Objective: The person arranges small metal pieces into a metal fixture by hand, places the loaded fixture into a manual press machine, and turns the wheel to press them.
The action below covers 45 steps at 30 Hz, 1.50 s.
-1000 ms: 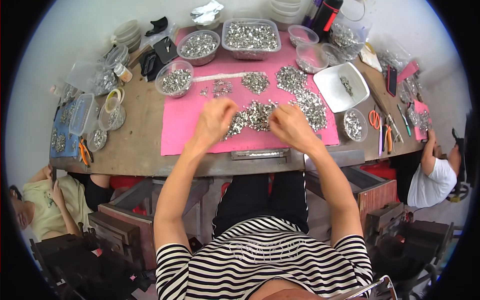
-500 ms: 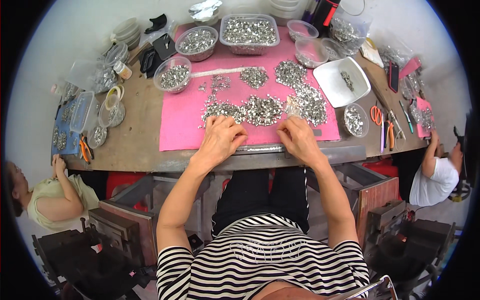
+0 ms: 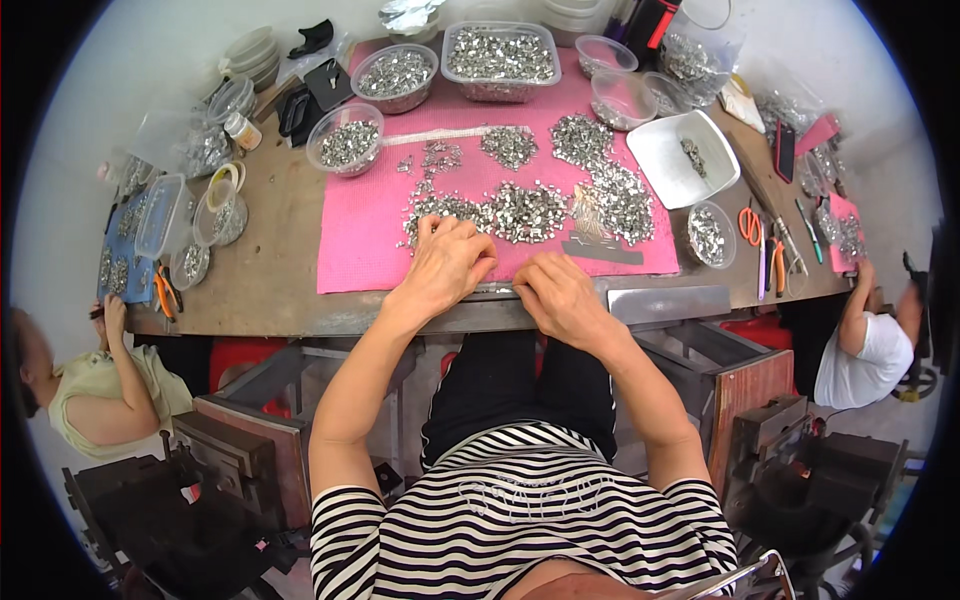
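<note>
Small shiny metal pieces [image 3: 530, 212] lie in several heaps on a pink textured mat [image 3: 350, 250]. My left hand [image 3: 447, 268] rests at the mat's front edge, below the heaps, thumb and fingertips pressed together. Close to its right, my right hand [image 3: 565, 300] reaches over the table's front edge, its fingers also pinched. Whatever either hand grips is too small or hidden to make out. A narrow metal strip [image 3: 494, 291] along the front edge shows partly between the hands. Beyond my right hand are thin pins [image 3: 587, 210] and a flat grey strip [image 3: 603, 250].
Clear tubs of metal pieces [image 3: 500, 55] stand behind the heaps. At the right are a white tray [image 3: 655, 175], a small tub [image 3: 710, 235] and orange-handled pliers [image 3: 777, 265]. A metal plate [image 3: 670, 302] lies at the front edge. Co-workers sit at both sides.
My right hand has moved left and nearer to me, close to my left hand, uncovering the pins and grey strip. My left hand stays almost in place.
</note>
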Tool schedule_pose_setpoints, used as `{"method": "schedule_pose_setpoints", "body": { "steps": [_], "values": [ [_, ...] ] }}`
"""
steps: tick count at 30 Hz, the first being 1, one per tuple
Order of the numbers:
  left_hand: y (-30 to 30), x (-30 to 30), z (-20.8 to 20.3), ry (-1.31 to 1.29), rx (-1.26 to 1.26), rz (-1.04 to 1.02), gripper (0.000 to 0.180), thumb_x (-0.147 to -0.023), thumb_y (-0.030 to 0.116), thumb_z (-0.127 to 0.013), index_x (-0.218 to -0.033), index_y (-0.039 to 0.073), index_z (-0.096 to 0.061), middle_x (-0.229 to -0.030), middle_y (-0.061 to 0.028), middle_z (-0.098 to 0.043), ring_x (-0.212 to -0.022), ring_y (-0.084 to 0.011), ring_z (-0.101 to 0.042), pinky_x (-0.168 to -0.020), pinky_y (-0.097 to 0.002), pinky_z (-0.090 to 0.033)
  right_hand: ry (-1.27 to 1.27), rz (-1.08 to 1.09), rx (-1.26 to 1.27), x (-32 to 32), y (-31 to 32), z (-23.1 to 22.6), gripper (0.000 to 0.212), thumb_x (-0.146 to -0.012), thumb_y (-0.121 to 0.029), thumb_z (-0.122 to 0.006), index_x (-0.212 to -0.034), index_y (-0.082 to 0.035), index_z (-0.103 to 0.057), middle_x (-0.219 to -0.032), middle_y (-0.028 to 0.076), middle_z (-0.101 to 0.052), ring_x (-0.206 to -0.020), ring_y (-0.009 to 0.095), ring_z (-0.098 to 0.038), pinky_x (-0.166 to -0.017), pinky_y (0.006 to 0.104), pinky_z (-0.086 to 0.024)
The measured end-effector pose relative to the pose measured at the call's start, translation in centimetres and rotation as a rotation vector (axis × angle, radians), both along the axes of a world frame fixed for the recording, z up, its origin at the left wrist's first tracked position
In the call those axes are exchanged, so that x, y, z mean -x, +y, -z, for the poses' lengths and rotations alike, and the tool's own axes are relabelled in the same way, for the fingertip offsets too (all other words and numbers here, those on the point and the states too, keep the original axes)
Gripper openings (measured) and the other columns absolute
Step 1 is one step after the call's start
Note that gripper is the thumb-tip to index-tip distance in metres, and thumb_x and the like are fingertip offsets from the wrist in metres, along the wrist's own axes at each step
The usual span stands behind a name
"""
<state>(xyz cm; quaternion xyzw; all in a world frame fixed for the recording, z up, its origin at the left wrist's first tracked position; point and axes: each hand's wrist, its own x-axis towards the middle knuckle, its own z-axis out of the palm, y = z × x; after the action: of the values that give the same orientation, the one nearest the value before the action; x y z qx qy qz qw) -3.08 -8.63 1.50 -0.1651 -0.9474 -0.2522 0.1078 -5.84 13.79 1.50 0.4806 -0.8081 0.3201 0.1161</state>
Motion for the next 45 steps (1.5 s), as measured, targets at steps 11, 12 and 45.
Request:
{"method": "schedule_pose_setpoints", "body": {
  "steps": [11, 12, 45],
  "values": [
    [0.6, 0.2, 1.0, 0.191, 0.028, -0.004, 0.006, -0.089, 0.011, -0.070, -0.090, 0.007, -0.066, -0.086, -0.0086, -0.063, -0.093, -0.0251, -0.059, -0.096, -0.0450, -0.037, -0.040, 0.054, 0.120, -0.4, 1.0, 0.0, 0.017, -0.084, -0.001, -0.074, -0.099, -0.003, -0.068, -0.091, 0.008, -0.065, -0.082, 0.028, -0.062, -0.076, 0.0379, -0.048],
    [0.6, 0.0, 0.8, 0.189, 0.029, -0.004, 0.006, -0.089, 0.011, -0.070, -0.090, 0.007, -0.066, -0.086, -0.0086, -0.063, -0.093, -0.0251, -0.059, -0.096, -0.0450, -0.037, -0.071, 0.104, 0.164, -0.4, 1.2, 0.0, 0.016, -0.084, 0.001, -0.074, -0.099, -0.003, -0.069, -0.089, 0.008, -0.066, -0.081, 0.027, -0.062, -0.074, 0.0372, -0.049],
    [3.2, -5.3, 1.2, 0.371, -0.097, -0.102, 0.020, -0.084, 0.016, -0.078, -0.102, 0.008, -0.073, -0.107, -0.0076, -0.068, -0.102, -0.0277, -0.062, -0.104, -0.0498, -0.043, -0.137, 0.146, 0.258, 5.0, -1.4, -1.3, 0.009, -0.085, 0.001, -0.070, -0.093, -0.001, -0.068, -0.091, 0.013, -0.065, -0.086, 0.032, -0.064, -0.078, 0.0420, -0.051]
  ]
}}
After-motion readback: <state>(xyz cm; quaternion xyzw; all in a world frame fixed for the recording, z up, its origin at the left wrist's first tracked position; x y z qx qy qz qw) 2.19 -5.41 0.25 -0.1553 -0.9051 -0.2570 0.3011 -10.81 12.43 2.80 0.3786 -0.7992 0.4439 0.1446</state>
